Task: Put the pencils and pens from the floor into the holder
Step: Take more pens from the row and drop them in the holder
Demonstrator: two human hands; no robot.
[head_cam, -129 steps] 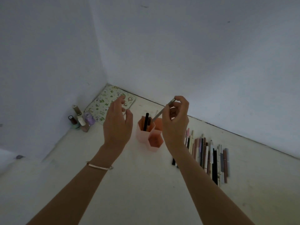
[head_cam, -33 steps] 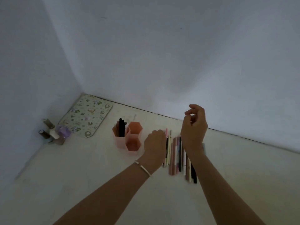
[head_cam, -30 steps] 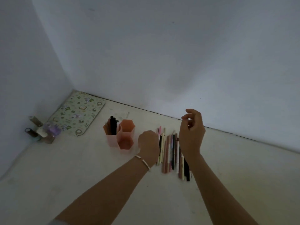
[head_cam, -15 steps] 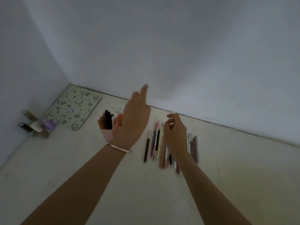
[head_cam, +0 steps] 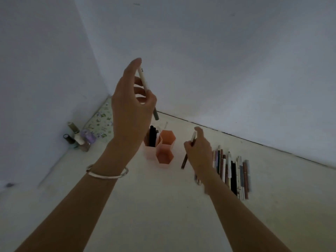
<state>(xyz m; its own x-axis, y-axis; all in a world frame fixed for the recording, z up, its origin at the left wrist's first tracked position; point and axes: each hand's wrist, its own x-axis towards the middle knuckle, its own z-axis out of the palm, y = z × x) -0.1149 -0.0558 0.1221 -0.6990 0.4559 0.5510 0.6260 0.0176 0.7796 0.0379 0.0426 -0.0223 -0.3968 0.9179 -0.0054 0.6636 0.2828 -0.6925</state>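
- Your left hand (head_cam: 132, 113) has gone up since half a second ago. It now sits high above the pink plastic holder with six-sided cups (head_cam: 160, 146). Its fingers (head_cam: 143, 91) pinch a thin white pen with a grey tip (head_cam: 147, 91), tip down.
- Your right hand (head_cam: 199, 151) was reaching into the row before. Now its fingers are closed on a thin brown pencil (head_cam: 189, 151), and I think it is off the floor.
- Black pens (head_cam: 152, 138) already stand in the left back cup. The other two cups look bare.
- Many more pens and pencils in a neat row (head_cam: 232, 171) lie on the pale floor (head_cam: 145, 206), just right of your right hand.
- So you have one for each hand. I think the white pen drops in next. The job looks far from done.
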